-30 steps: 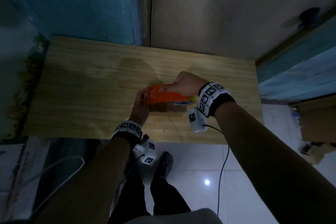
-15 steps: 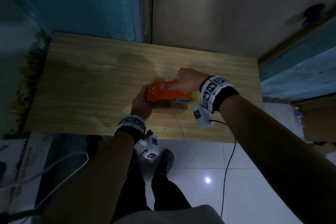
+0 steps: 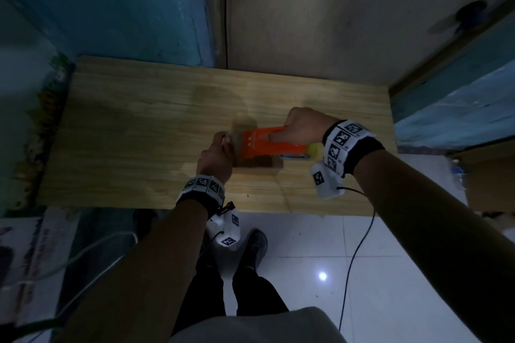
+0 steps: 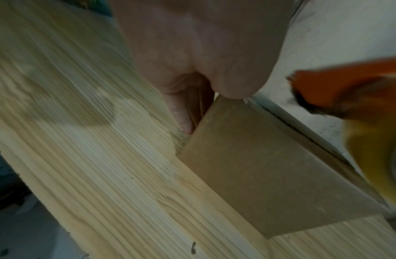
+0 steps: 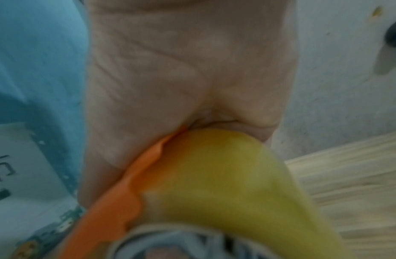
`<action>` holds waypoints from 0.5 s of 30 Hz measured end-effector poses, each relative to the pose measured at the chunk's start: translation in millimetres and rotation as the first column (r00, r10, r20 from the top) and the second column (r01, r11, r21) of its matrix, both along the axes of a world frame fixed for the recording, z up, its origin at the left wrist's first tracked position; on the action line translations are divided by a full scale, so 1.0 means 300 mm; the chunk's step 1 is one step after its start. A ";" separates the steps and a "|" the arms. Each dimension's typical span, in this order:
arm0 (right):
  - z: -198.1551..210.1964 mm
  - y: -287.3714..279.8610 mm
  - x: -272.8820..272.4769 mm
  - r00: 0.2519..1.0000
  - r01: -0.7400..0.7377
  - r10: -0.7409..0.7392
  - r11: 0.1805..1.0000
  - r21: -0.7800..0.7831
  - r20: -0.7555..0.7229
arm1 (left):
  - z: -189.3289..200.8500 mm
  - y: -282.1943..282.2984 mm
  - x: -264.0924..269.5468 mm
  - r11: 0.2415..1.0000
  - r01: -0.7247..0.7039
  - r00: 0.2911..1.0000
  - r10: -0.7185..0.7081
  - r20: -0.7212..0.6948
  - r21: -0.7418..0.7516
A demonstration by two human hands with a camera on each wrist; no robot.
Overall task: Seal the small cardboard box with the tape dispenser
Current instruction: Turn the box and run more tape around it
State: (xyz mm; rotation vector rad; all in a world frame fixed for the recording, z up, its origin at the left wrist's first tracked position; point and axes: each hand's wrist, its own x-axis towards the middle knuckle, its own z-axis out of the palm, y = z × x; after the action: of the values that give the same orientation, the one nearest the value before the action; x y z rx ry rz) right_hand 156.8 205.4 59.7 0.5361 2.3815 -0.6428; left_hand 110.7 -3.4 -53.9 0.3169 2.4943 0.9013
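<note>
A small brown cardboard box [image 3: 257,166] [image 4: 265,168] lies on the wooden table [image 3: 133,131], mostly hidden under the orange tape dispenser [image 3: 263,143] [image 4: 339,91] [image 5: 130,198]. My right hand [image 3: 301,128] [image 5: 183,73] grips the dispenser from above, over the box's top. A yellowish tape roll [image 3: 315,150] [image 5: 226,184] [image 4: 374,157] sits at its right end. My left hand [image 3: 217,153] [image 4: 199,52] holds the box's left end, thumb on the top edge and fingers down its side.
The table stands against a blue and beige wall [image 3: 306,8]. White floor tiles [image 3: 334,253] and my shoes [image 3: 255,248] lie below its near edge. A black cable [image 3: 359,242] hangs from my right wrist. Cardboard [image 3: 490,178] sits at the right, cables [image 3: 83,253] at the left.
My right hand has drawn the dispenser to the right along the box's top. The left hand has stayed at the box's left end.
</note>
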 end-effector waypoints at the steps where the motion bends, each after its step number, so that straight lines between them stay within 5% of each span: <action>1: 0.004 0.020 0.019 1.000 0.017 -0.017 1.000 -0.002 0.005 | 0.005 0.000 0.000 1.000 -0.007 1.000 0.007 -0.003 -0.011; 15: 0.003 0.236 0.251 0.980 0.197 -0.199 0.976 -0.089 -0.015 | 0.022 0.010 0.016 0.999 0.002 1.000 -0.002 -0.015 -0.035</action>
State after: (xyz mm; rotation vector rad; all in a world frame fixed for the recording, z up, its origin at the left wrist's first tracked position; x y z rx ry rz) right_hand 232.1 276.1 60.7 0.7379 2.3277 -0.8418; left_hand 115.4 -0.3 -47.3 0.3160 2.5205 0.8563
